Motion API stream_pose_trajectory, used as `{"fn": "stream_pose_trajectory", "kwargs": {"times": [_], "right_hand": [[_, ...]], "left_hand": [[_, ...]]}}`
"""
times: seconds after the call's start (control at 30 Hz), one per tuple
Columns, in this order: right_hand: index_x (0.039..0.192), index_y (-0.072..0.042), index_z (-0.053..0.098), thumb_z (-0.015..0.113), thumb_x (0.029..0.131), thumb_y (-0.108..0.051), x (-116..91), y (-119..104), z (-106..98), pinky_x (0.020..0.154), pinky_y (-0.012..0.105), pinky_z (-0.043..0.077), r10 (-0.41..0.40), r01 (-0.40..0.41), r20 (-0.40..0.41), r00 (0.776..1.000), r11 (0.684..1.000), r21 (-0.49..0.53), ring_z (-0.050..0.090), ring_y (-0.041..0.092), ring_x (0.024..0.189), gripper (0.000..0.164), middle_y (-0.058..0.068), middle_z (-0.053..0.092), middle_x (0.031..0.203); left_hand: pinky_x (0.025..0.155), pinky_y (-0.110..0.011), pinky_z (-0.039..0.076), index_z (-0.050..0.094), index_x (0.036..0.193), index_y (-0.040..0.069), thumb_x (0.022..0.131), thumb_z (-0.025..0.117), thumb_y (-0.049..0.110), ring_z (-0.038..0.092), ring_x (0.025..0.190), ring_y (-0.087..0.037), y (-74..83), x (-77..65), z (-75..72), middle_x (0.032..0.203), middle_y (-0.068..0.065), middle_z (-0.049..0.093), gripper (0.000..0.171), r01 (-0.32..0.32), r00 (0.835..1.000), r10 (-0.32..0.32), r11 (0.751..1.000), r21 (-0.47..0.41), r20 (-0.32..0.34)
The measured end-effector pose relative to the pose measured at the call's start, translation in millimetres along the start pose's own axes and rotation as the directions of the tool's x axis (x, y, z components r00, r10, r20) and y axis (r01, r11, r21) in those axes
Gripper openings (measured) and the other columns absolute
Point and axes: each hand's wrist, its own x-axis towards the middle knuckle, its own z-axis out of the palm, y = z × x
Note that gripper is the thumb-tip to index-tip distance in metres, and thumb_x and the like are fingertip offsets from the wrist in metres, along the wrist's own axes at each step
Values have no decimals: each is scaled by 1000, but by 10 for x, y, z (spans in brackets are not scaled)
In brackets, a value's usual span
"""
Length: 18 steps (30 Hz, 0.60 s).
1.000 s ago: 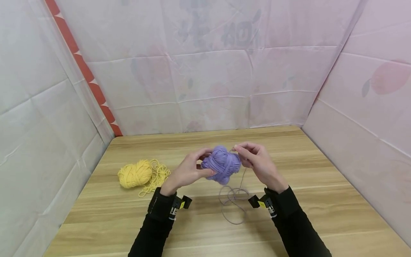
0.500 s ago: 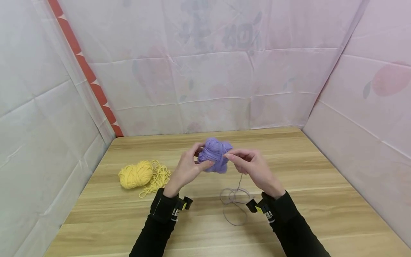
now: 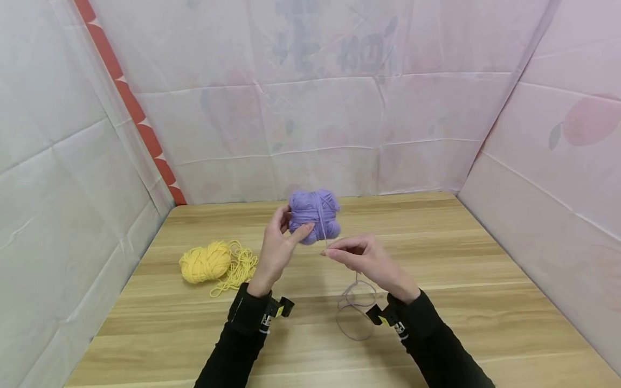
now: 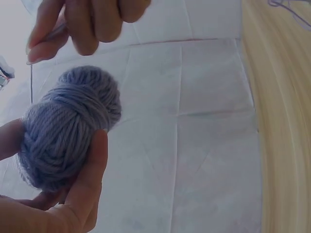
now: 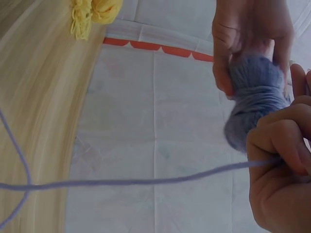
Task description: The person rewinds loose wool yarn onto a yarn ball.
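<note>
A purple ball of yarn (image 3: 310, 207), wound round its middle, is held up off the table by my left hand (image 3: 278, 245), thumb on the near side and fingers behind. My right hand (image 3: 366, 261), just below and right of the ball, pinches the purple strand between thumb and fingertips. In the left wrist view the strand (image 4: 31, 82) runs taut from those fingertips to the ball (image 4: 68, 126). From the right hand's curled fingers (image 5: 284, 141) the strand's tail (image 5: 146, 182) hangs toward the table, where loose loops (image 3: 356, 323) lie.
A yellow ball of yarn (image 3: 206, 262) lies on the wooden table (image 3: 461, 323) to the left, its loose strands (image 3: 240, 267) tangled beside it near my left wrist. Pale printed sheets (image 3: 310, 118) hang as walls at the back and both sides.
The ball has moved up and left and turned in my left hand. My right hand has brought the pinched strand from the ball's right side down across its near face to below it.
</note>
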Motion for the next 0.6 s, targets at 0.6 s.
{"fn": "stream_pose_trajectory", "kwargs": {"times": [0.6], "right_hand": [[113, 7, 64, 57, 97, -20, 97, 234, -82, 47, 24, 26, 123, -127, 39, 992, 985, 114, 31, 5, 51, 33, -8, 34, 58]], "left_hand": [[103, -32, 47, 35, 144, 6, 93, 61, 10, 50, 123, -25, 34, -29, -42, 134, -16, 47, 57, -21, 990, 56, 964, -263, 126]]}}
